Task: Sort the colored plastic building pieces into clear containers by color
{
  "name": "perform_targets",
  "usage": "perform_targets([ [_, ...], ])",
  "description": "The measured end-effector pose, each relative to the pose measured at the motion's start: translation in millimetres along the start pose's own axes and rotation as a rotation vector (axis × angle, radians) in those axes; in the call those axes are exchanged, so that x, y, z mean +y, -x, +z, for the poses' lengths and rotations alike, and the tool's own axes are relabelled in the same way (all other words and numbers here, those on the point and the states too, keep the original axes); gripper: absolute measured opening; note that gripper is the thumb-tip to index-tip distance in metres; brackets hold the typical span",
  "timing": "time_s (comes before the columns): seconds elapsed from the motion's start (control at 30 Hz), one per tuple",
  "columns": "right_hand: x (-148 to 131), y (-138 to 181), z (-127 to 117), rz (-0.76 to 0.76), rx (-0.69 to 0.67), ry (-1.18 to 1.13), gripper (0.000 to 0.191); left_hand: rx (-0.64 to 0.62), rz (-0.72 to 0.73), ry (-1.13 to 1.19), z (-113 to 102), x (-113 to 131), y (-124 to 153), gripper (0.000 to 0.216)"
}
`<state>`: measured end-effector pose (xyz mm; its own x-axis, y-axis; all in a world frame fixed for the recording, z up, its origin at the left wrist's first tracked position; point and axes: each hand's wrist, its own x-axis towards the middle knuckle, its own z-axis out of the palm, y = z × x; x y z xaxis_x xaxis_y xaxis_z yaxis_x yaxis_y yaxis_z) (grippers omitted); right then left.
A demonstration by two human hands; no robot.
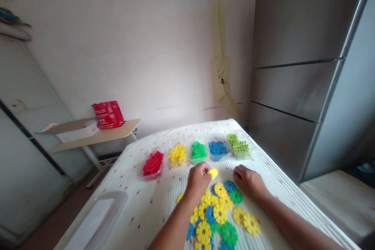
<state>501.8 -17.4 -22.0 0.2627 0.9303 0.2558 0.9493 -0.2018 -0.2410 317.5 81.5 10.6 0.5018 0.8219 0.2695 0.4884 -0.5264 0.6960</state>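
Between the fingers of my left hand is a yellow notched plastic disc, held just above the table. My right hand rests near the right side of the pile with its fingers curled in; what they hold, if anything, is hidden. Below and between my hands lies a loose pile of flower-shaped discs: yellow discs, green discs and blue discs. My left forearm covers part of the pile. Beyond my hands, clear tubs hold yellow pieces, green pieces and blue pieces.
Red pieces fill a tub at the row's left end, lime-green pieces one at the right. A clear plastic lid or tray lies at the table's left edge. A side table bears a red bag. A refrigerator stands right.
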Motion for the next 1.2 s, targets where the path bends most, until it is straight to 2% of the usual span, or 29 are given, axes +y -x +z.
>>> perform_targets([
  [0.07,-1,0,0,0.010,-0.002,0.017,0.019,0.159,-0.044,0.024,-33,-11,-9,0.010],
  [0.17,-1,0,1,0.020,0.005,0.038,0.019,0.296,-0.121,-0.003,-78,-28,-32,0.011],
  [0.27,-2,0,2,0.022,0.007,0.041,0.019,0.382,-0.165,-0.043,-102,-41,-54,0.013],
  [0.37,-1,0,1,0.019,0.010,0.041,0.020,0.394,-0.170,-0.078,-103,-49,-63,0.015],
  [0.47,-1,0,1,0.002,0.012,0.035,0.020,0.368,-0.140,-0.115,-93,-53,-55,0.017],
  [0.6,0,0,1,0.001,0.005,0.025,0.020,0.293,-0.079,-0.152,-80,-54,-19,0.018],
  [0.73,0,-1,3,0.008,0.010,0.028,0.020,0.150,0.002,-0.248,-75,-65,30,0.018],
  [0.9,3,-1,3,0.007,0.023,-0.011,0.020,0.053,-0.066,-0.349,-80,-93,79,0.021],
  [1.03,2,0,-1,0.007,0.024,-0.066,0.018,0.078,-0.043,-0.326,-82,-109,94,0.021],
  [1.2,2,2,-4,0.004,0.018,-0.093,0.020,0.095,-0.029,-0.296,-79,-114,94,0.022],
])
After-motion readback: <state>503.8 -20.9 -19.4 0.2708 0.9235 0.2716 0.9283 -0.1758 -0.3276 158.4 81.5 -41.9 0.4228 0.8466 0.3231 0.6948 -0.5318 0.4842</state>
